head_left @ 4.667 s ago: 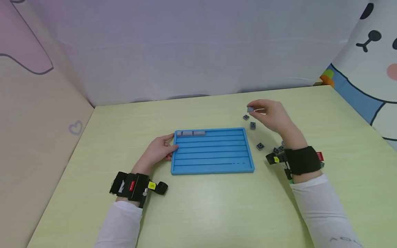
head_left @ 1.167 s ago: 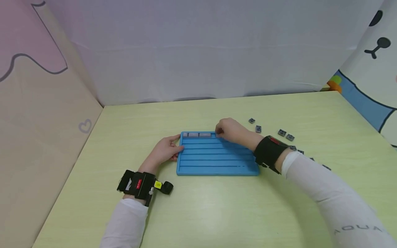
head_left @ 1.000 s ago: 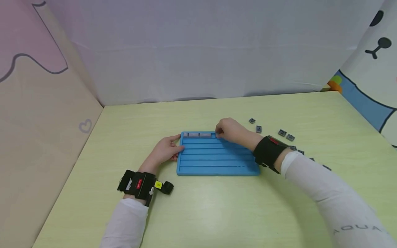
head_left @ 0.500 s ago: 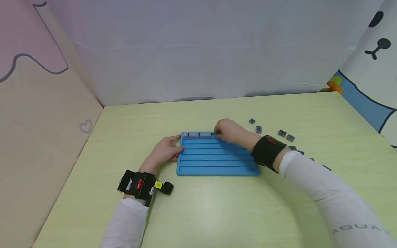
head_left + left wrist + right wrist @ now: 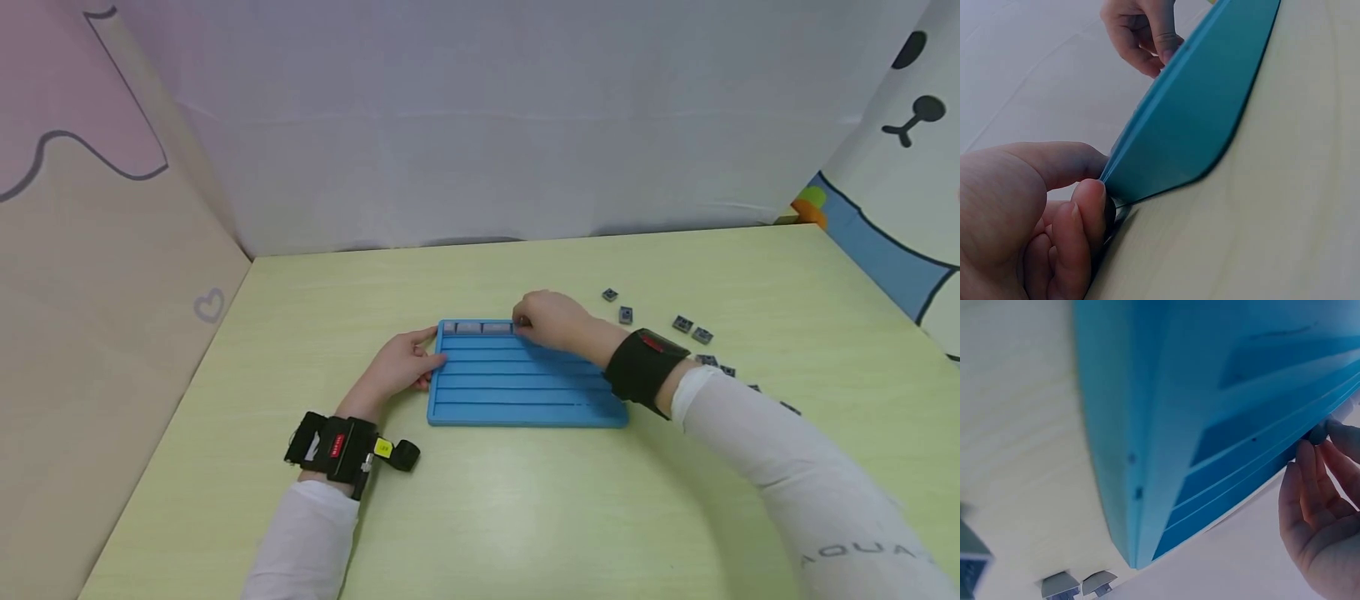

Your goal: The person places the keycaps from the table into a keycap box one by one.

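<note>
A blue ridged tray [image 5: 517,392] lies on the table. My left hand [image 5: 393,364] grips its left edge; in the left wrist view the thumb and curled fingers [image 5: 1090,203] meet at the tray's corner. In the top row, several pale lavender keycaps [image 5: 468,328] sit side by side from the left end. My right hand [image 5: 558,321] is at that row, just right of them. Its fingertips pinch a small grey keycap [image 5: 1318,432] against the row, mostly hidden by the hand in the head view.
Several loose grey keycaps [image 5: 682,323] lie scattered right of the tray, some partly hidden by the right forearm. White cloth [image 5: 480,125] hangs behind the table's back edge. Each wrist wears a black strap [image 5: 341,450] with a camera.
Earlier the right hand held a keycap up over the table at the back right; it has come to the tray's top row and since slid slightly left. The left hand keeps its hold.
</note>
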Demonstrator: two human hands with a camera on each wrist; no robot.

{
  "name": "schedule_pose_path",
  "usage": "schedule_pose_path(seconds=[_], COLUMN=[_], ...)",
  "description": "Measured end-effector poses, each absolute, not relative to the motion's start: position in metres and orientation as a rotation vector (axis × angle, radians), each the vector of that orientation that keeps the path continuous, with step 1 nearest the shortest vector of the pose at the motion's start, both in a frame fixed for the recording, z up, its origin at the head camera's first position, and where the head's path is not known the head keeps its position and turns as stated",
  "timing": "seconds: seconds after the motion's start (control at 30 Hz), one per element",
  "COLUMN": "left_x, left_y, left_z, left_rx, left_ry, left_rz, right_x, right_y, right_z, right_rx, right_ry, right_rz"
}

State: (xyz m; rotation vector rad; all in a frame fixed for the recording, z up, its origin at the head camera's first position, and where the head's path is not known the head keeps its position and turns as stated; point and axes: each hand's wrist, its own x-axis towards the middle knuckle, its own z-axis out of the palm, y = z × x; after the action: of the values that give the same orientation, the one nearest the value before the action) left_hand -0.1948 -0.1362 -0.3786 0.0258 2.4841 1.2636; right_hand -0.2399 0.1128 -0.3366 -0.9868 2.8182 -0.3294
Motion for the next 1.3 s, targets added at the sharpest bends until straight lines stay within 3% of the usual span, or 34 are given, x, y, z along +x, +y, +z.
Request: schedule_pose_path(seconds=[0.27, 0.7, 1.3], left_x=[-0.195, -0.195, -0.197], left_y=[-0.136, -0.136, -0.138], left_z=[-0.380, -0.380, -0.379], left_rx=[0.020, 0.027, 0.055], left_ry=[2.485, 2.495, 2.510], left_rz=[1.273, 1.262, 1.245], right_x=[-0.239, -0.250, -0.257], right_y=[0.113, 0.135, 0.207], right_z=[-0.333, -0.297, -0.282], right_rx=[-0.946, -0.874, -0.706], right_ry=[2.813, 2.889, 2.937], right_rz=[-0.306, -0.537, -0.391])
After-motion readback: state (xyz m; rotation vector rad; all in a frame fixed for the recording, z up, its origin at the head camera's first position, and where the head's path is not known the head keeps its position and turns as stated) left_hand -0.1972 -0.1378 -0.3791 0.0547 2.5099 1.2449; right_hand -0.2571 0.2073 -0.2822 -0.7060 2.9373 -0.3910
